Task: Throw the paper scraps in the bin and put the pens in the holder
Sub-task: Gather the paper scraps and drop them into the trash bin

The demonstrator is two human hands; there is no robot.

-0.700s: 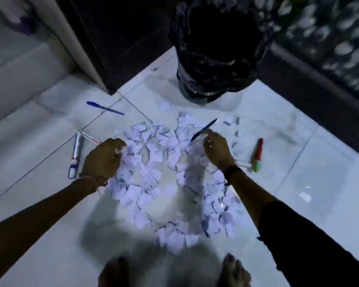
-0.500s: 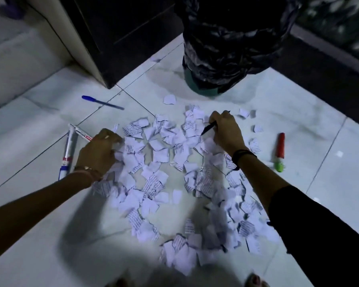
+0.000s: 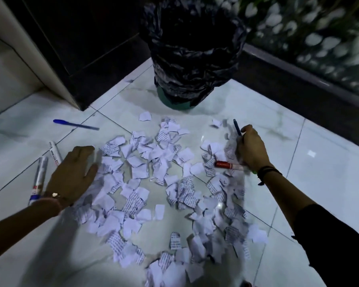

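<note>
Nearest the camera, torn paper scraps (image 3: 145, 183) lie spread over the pale tiled floor (image 3: 298, 162), the heap running from the bottom edge of the view up toward the middle. At the left edge of the heap the left hand (image 3: 74, 175) lies flat, palm down, fingers spread and holding nothing, its fingertips touching the outer scraps. Just left of that hand two white markers (image 3: 39, 179) lie on the floor side by side, one partly hidden under the wrist. On the right side of the heap the right hand (image 3: 252, 148) is closed around a dark pen (image 3: 237, 127), whose end sticks up and away past the fingers; blurred scraps seem bunched under the same hand, though whether they are held cannot be told. A red marker (image 3: 226, 164) lies among the scraps, touching the near side of that hand. Farther left, a blue pen (image 3: 75, 124) lies alone on the floor, well apart from the heap. Farthest away stands a bin (image 3: 191, 59) lined with a black bag, just beyond the scraps.
</note>
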